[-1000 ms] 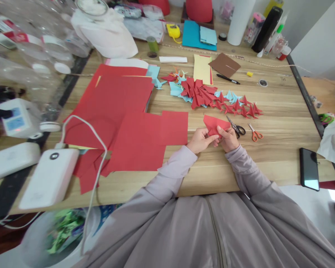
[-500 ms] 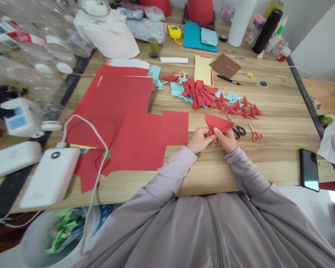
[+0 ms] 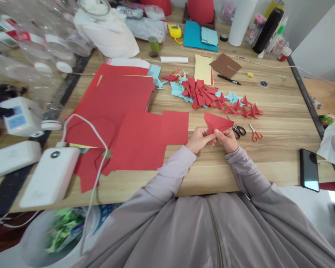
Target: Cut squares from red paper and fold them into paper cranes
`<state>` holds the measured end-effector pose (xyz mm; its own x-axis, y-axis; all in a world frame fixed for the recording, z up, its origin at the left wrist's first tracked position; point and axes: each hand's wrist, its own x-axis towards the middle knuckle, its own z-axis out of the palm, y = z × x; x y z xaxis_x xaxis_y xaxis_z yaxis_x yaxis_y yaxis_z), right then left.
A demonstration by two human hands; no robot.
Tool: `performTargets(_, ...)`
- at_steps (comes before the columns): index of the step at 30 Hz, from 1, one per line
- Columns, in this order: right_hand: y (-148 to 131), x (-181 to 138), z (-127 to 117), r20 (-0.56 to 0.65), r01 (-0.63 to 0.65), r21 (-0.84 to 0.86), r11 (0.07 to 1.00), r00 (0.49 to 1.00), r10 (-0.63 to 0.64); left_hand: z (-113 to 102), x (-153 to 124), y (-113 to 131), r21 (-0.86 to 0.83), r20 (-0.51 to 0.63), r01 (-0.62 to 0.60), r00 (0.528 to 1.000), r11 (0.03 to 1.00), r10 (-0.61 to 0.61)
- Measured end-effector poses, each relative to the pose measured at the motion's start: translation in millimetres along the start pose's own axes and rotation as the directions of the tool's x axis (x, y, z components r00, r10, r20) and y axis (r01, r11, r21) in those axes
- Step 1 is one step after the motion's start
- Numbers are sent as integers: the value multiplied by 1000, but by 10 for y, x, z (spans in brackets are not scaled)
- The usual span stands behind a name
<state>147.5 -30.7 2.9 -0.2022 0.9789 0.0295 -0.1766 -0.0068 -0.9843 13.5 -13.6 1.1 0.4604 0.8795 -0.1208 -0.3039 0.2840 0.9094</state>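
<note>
A folded piece of red paper [image 3: 218, 122], roughly triangular, is held just above the table by both hands. My left hand [image 3: 198, 139] pinches its lower left part, fingers partly tucked behind it. With the thumb on the front face, my right hand [image 3: 227, 140] grips the lower edge. Black-handled scissors [image 3: 239, 130] lie just past the right hand, partly covered by the paper. Beside them are small orange-handled scissors [image 3: 256, 133]. A square red sheet [image 3: 175, 127] lies left of my left hand, touching a larger red sheet [image 3: 141, 143].
Folded red paper pieces [image 3: 199, 93] and small pointed red shapes [image 3: 244, 107] lie beyond the hands. A stack of red paper [image 3: 117, 100], a white power bank [image 3: 50, 176] with a cable and clear bottles are at left. A phone [image 3: 309, 169] rests at the right edge.
The red paper has tilted slightly, its left corner shifting a little outward. My right thumb has slid slightly along the paper; both hands keep their grip.
</note>
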Motion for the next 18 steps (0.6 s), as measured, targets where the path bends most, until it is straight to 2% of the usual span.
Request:
performTargets(7, 72, -10, -73, -41, -54, 23, 998, 998, 55, -1, 6, -45, -86, 71, 28, 997, 996, -22)
performTargets(14, 85, 6, -70, -22, -97, 87, 992, 995, 99, 1, -4, -20, -83, 59, 52, 997, 995, -47)
performTargets(18, 73, 8, -58, -48, -108, 41, 993, 993, 110, 0, -7, -9, -69, 42, 15, 999, 997, -12)
